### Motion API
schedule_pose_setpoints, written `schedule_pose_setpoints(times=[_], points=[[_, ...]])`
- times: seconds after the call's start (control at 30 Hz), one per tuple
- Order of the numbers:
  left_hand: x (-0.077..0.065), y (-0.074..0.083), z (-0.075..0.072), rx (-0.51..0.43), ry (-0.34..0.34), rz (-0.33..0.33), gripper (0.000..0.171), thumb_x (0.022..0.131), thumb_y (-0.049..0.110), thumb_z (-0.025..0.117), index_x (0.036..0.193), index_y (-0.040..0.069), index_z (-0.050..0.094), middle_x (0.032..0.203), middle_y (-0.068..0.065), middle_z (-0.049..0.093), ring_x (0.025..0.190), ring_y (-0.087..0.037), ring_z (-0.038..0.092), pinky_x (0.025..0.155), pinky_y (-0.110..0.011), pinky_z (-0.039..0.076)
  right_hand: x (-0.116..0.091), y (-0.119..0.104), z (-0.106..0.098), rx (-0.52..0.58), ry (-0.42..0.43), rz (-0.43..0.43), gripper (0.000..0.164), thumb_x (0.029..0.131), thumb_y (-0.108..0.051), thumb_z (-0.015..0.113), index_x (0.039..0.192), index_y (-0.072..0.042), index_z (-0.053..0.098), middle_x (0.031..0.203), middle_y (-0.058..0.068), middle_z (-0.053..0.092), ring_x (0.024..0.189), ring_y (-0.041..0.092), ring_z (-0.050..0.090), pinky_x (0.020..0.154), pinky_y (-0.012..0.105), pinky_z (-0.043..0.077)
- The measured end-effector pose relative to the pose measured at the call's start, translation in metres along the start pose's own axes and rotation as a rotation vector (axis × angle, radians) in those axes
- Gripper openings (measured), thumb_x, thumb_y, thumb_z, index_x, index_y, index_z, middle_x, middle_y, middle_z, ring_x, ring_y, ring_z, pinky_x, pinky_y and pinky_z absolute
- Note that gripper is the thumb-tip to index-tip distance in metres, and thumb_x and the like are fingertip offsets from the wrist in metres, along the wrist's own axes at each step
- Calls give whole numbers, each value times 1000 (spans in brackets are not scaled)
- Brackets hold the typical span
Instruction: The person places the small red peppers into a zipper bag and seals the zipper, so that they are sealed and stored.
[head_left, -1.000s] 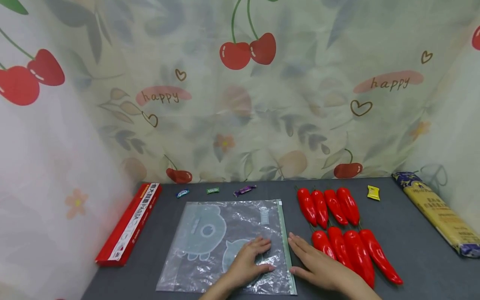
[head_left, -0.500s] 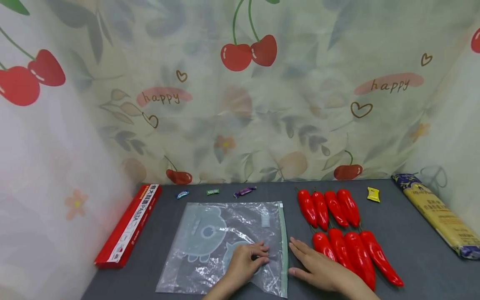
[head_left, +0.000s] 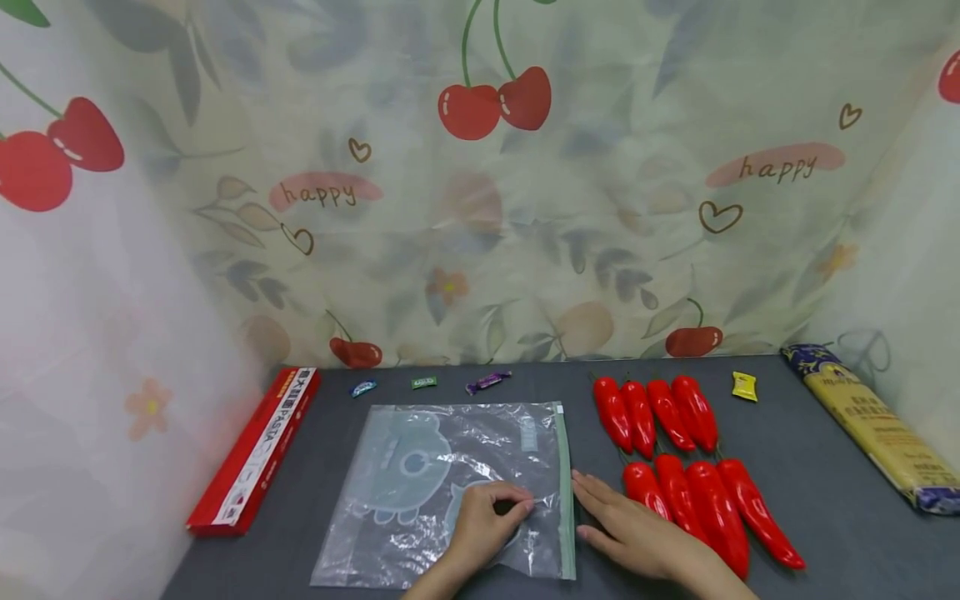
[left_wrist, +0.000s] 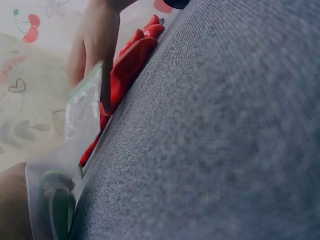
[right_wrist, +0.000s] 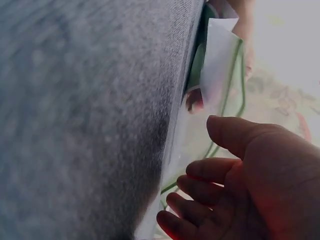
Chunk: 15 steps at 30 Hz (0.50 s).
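A clear zip bag with pale animal prints lies flat on the dark table, its green zip strip along the right side. My left hand pinches the bag's upper layer near the lower middle, thumb and forefinger together. In the left wrist view the bag's film stands raised off the cloth. My right hand has its fingers extended, fingertips right at the zip strip. The right wrist view shows that hand with thumb apart from the fingers, facing the bag's lifted, gaping edge.
Several red peppers lie in two rows right of the bag, partly behind the right hand. A red pasta box stands left, a yellow pasta packet far right. Small wrapped candies, including a purple one and a yellow one, lie along the back.
My left hand has gone from spread fingers on the bag to pinching its upper layer. The zip edge's lower end has shifted left and lifted. The right hand has barely moved.
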<state>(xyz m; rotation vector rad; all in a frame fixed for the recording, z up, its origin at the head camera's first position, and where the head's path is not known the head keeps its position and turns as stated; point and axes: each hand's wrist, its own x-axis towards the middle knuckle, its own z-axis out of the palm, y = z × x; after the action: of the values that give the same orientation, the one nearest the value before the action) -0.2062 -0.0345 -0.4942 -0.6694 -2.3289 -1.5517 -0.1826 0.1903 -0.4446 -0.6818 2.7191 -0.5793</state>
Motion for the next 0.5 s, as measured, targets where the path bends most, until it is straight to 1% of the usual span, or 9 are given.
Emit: schedule_pose_setpoints(times=[0.1, 0.2, 0.3, 0.43, 0.5], points=[[0, 7, -1, -10, -3, 4, 4, 73, 1, 70, 77, 1, 72, 79, -9, 72, 76, -23, 68, 77, -28, 53, 1, 0, 0, -5, 31, -3, 75, 86, -60, 43, 143, -12, 30, 149, 5, 30, 136, 29, 31, 103, 53, 33], [-1, 11, -2, -18, -7, 14, 5, 73, -2, 70, 77, -2, 71, 79, -13, 71, 76, -26, 68, 77, -29, 53, 0, -1, 0, -9, 73, 3, 76, 86, -61, 42, 142, -11, 31, 149, 5, 31, 136, 30, 31, 103, 54, 33], [-1, 7, -1, -11, -6, 35, 4, 72, 0, 71, 77, 0, 72, 79, -11, 71, 74, -24, 68, 76, -28, 53, 0, -1, 0, -8, 84, 5, 75, 87, -60, 41, 142, -11, 32, 149, 5, 32, 136, 30, 29, 104, 54, 32], [-2, -3, 1, 13, -1, 61, 4, 73, 4, 72, 77, 5, 73, 79, -4, 72, 74, -17, 68, 76, -24, 52, 4, -1, 3, -8, 47, 0, 75, 86, -58, 45, 141, -8, 34, 147, 7, 34, 136, 31, 30, 105, 54, 31], [-2, -5, 1, 17, -3, 65, 3, 74, 6, 72, 77, 6, 73, 79, -2, 72, 75, -14, 67, 76, -22, 51, 6, -1, 6, -10, 46, -2, 75, 86, -56, 48, 140, -5, 35, 146, 10, 35, 135, 32, 32, 104, 54, 32]])
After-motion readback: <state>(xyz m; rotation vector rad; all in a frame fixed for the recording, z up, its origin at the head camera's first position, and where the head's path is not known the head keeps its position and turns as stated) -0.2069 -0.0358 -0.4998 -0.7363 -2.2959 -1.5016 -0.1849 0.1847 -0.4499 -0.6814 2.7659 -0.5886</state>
